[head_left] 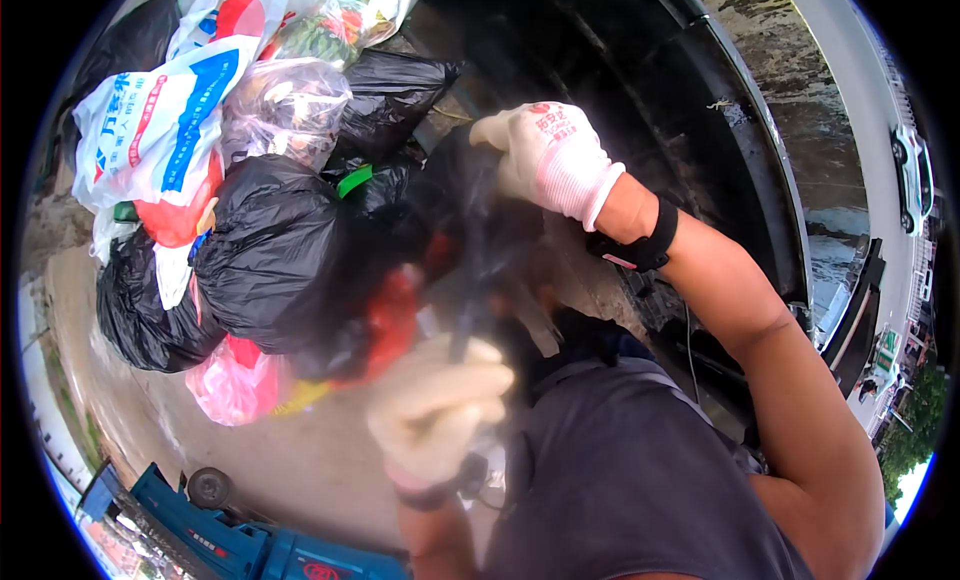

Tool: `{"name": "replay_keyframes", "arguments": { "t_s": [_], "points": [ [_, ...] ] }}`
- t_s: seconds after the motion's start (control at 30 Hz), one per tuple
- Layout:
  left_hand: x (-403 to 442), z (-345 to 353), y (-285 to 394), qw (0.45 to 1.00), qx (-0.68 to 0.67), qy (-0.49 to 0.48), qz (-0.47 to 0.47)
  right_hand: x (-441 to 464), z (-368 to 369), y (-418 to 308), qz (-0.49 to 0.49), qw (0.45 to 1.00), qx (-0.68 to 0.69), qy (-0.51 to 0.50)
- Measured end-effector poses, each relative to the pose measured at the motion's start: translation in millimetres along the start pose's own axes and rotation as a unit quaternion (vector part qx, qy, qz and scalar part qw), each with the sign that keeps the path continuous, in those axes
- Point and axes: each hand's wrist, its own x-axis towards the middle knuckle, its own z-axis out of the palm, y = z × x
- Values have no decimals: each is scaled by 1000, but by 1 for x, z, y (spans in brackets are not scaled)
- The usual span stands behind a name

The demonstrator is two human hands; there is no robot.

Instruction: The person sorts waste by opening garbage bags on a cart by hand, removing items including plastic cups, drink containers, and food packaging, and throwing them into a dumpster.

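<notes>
Both of my hands wear pale knit work gloves. My right hand, with red print on the glove and a black band at the wrist, is closed on black plastic at the edge of the heap. Lower down, my left hand is blurred, its fingers curled round a dark strip. That strip looks like stretched black plastic bag running between my two hands. Beside them, a full black garbage bag bulges from the heap. A red bag shows behind my left hand, smeared by motion.
The heap also holds a white printed plastic bag, a clear bag and a pink bag. A black bin wall rises at right. Blue vehicles stand at lower left. A white car is on the road.
</notes>
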Motion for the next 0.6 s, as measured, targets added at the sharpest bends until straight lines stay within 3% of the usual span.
{"name": "replay_keyframes", "arguments": {
  "t_s": [0.13,0.37,0.43,0.47,0.5,0.57,0.6],
  "points": [
    [-24,-20,-17,998,50,38,7,15,-7,9,22,998,58,24],
    [-41,-28,-37,989,-1,146,33,20,-8,12,53,992,89,-68],
    [-35,-26,-28,957,169,236,-25,19,-17,13,70,988,101,-94],
    [-23,-24,-27,955,183,232,14,20,1,32,1,988,154,-5],
    [-21,-27,-29,922,259,287,-14,19,-12,23,88,959,264,-55],
    [-17,-36,-40,888,293,355,-6,19,-16,23,102,929,353,-56],
    [-10,-31,-38,884,343,318,-13,20,-17,24,101,921,371,-66]
  ]
}}
